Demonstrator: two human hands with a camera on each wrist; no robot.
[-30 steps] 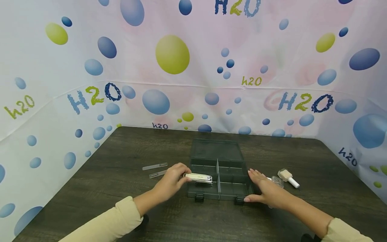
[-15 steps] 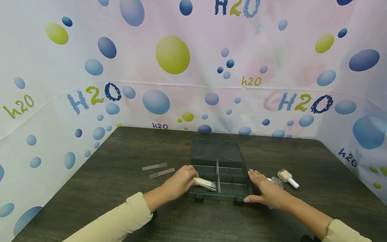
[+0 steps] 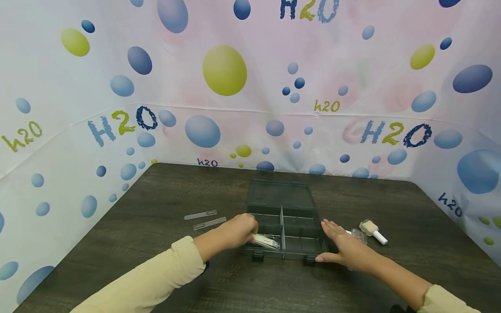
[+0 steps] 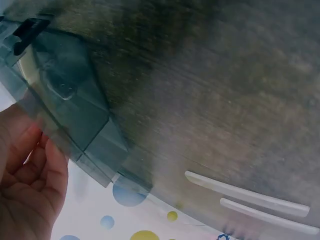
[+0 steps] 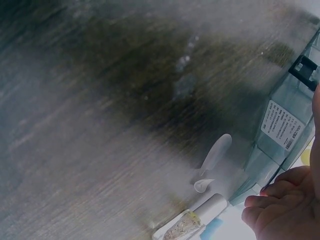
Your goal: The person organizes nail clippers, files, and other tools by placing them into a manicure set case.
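Observation:
In the head view my left hand (image 3: 239, 231) pinches a cream-and-silver nail clipper (image 3: 265, 241) at its left end. The clipper lies low and slanted in the front-left compartment of a dark transparent organizer box (image 3: 294, 253). Through the box wall in the left wrist view, the clipper (image 4: 29, 67) shows as a pale strip beside my fingers. My right hand (image 3: 347, 248) rests against the box's right side, fingers straight and thumb near the front corner. Behind the compartments the lid (image 3: 279, 195) stands raised. The other compartments hold nothing visible.
Two pale flat strips, one (image 3: 200, 215) behind the other (image 3: 209, 224), lie left of the box. A nail polish bottle (image 3: 369, 226) with a white cap lies to the right, beside a small clear item (image 3: 359, 235) partly behind my right hand. Patterned cloth (image 3: 250, 130) walls the table.
My left hand has moved right and down, bringing the nail clipper from over the box into its front-left compartment, tilting it on the way. My right hand stays in place.

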